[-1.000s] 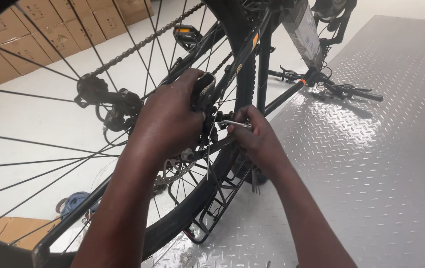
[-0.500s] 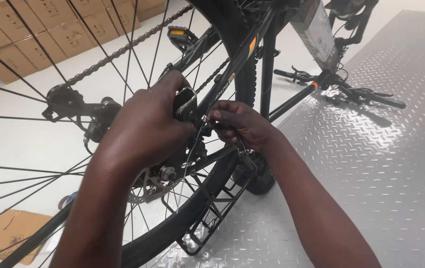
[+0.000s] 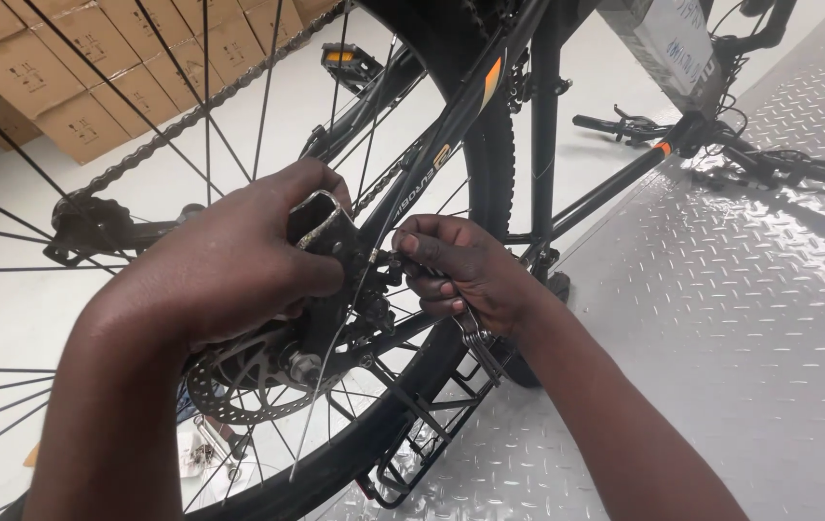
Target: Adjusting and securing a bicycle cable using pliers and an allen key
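Note:
An upside-down black bicycle fills the view, its rear wheel [image 3: 142, 145] with thin spokes close to the camera. My left hand [image 3: 229, 265] grips a black brake caliper [image 3: 321, 224] just above the silver disc rotor [image 3: 239, 381]. My right hand [image 3: 456, 270] is closed on a small metal key tool [image 3: 470, 333], its tip at a bolt on the caliper beside the black frame tube [image 3: 451, 130]. A thin bare cable [image 3: 321, 386] hangs down from the caliper.
The chain [image 3: 190, 111] and derailleur [image 3: 89, 232] sit left of my hands. A black rear rack [image 3: 422, 434] lies below on the metal tread-plate floor [image 3: 721, 318]. Stacked cardboard boxes [image 3: 55, 68] stand at the upper left; the handlebars [image 3: 721, 145] lie at the upper right.
The view has drawn closer to the caliper. My right hand has shifted left onto the bolt beside my left hand, which keeps its hold on the caliper.

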